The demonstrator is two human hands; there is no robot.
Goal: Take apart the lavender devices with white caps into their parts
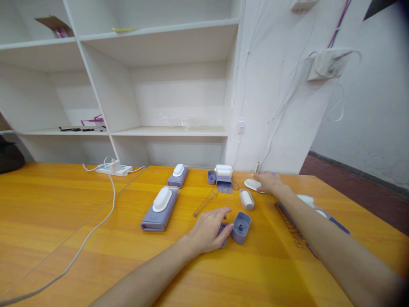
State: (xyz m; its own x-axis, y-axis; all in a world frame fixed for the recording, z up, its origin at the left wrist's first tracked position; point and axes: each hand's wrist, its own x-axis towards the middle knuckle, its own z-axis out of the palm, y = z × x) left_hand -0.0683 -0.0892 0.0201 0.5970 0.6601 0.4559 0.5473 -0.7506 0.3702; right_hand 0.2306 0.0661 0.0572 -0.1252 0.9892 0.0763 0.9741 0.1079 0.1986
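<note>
My left hand (211, 230) rests low over the table, its thumb and forefinger spread apart. Under it shows part of a small purple-grey piece (223, 236). Against the thumb tip stands a purple-grey open-topped box (241, 228) with a small post inside. Farther off, my right hand (270, 183) has its fingers and thumb around the right end of a white oval cover (252, 184). Between the hands lies a clear-edged cup with a white roller (246, 199). A coil spring (205, 203) lies beyond my left hand.
Two purple-grey cases with white tops, one nearer (159, 211) and one farther (178, 175), lie left. More parts (223, 177) stand at the back. Another spring (289, 224) and purple parts lie beneath my right forearm. A power strip (115, 169) trails a white cable.
</note>
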